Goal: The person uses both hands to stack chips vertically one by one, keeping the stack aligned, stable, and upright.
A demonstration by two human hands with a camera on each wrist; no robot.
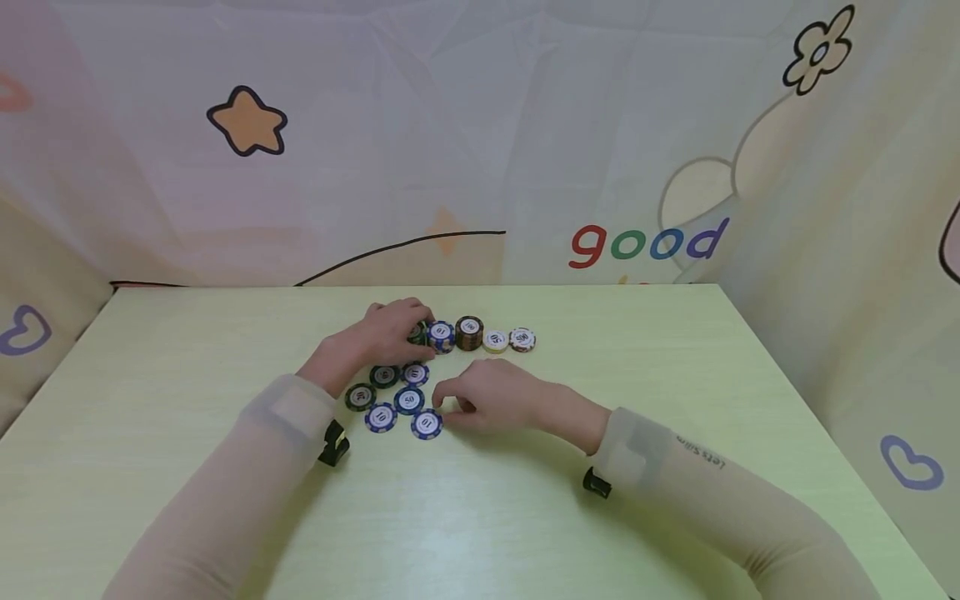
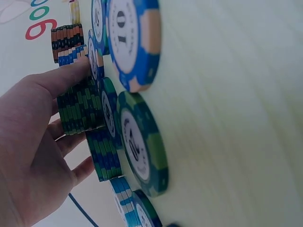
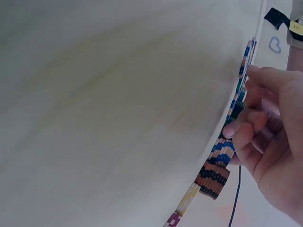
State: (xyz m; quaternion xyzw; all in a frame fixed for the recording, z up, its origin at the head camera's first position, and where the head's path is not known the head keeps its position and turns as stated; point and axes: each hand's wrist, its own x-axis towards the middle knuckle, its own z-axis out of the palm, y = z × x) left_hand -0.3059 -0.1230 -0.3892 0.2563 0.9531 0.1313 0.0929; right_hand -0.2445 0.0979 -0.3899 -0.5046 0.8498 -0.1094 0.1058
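Note:
My left hand (image 1: 393, 331) is at the left end of a row of poker chip stacks. Its thumb and fingers grip the sides of a dark green chip stack (image 2: 80, 109), mostly covered by the hand in the head view. Right beside it stands a blue chip stack (image 1: 441, 335). In front lie several loose chips, among them a green chip (image 1: 361, 397) and a blue chip (image 1: 409, 401). Loosely curled and holding nothing visible, my right hand (image 1: 495, 397) hovers at the right of these, its thumb tip close to a blue chip (image 1: 427, 424); contact cannot be told.
Further right along the row are a brown-and-black chip stack (image 1: 469, 332), a low yellow stack (image 1: 496, 341) and a white-faced stack (image 1: 522, 339). The left wrist view also has a blue-green stack (image 2: 105, 153) beyond the gripped one. A printed curtain (image 1: 450, 125) rises behind the table (image 1: 465, 517).

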